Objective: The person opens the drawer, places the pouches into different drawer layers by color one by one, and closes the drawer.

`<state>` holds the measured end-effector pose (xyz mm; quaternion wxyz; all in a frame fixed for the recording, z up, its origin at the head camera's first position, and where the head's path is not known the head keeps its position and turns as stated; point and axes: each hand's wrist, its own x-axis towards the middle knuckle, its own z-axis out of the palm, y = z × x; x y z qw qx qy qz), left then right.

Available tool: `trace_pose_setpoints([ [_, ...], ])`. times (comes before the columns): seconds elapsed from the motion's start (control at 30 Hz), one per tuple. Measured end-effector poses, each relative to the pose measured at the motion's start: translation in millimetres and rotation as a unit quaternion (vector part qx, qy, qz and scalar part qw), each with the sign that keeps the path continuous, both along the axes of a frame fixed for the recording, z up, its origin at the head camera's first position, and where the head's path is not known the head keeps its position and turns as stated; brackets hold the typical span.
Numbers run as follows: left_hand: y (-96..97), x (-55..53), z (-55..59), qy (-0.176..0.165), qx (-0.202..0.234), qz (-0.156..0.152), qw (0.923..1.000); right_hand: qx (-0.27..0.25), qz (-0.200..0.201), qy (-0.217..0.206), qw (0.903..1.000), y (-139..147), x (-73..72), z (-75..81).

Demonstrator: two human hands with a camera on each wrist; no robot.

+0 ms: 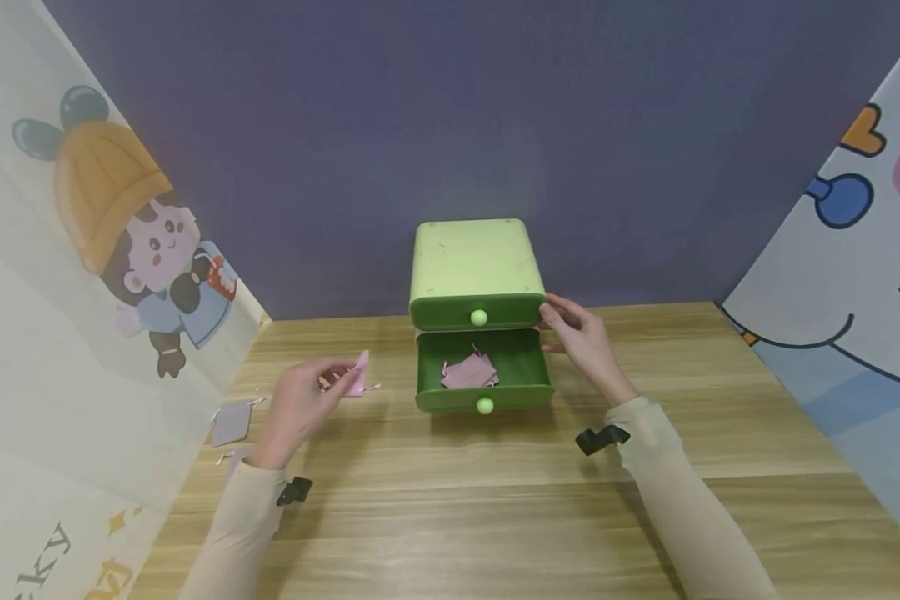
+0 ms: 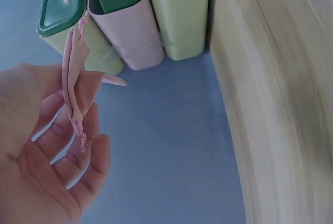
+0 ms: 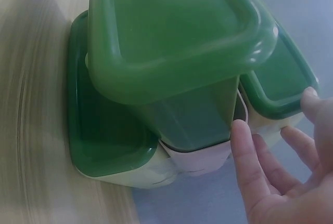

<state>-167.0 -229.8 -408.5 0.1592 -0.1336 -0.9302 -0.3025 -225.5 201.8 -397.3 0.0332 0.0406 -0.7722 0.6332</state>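
Note:
A small pink drawstring pouch [image 1: 357, 379] is pinched between the thumb and fingers of my left hand [image 1: 300, 408], to the left of a small drawer cabinet [image 1: 476, 258]. Its cord ends dangle in the left wrist view. The cabinet has a pale green top and green drawer fronts with round knobs. One drawer [image 1: 517, 358] below the top one is pulled out, and several pink pouches [image 1: 470, 372] lie inside it. My right hand [image 1: 588, 346] touches the cabinet's right side with fairly straight fingers, its thumb beside the top drawer front [image 1: 450, 313].
On the wooden table [image 1: 450, 517], at its left side, lies a greyish drawstring pouch [image 1: 231, 423]. Another pouch [image 1: 237, 458] shows partly behind my left forearm. A dark blue wall [image 1: 330, 167] rises behind the cabinet, with printed panels left and right.

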Motion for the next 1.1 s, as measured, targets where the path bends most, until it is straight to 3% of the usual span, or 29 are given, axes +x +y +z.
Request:
trace_pose_setpoints([
  [0.7, 48.7, -15.1, 8.7, 0.012, 0.025, -0.048, 0.9985, -0.009, -0.002, 0.004, 1.0, -1, -0.3, -2.1],
  [1.1, 70.4, -20.4, 14.8, 0.015, 0.014, -0.074, 0.997, -0.013, -0.006, 0.0, 0.9999, -2, 0.8, -0.4],
])
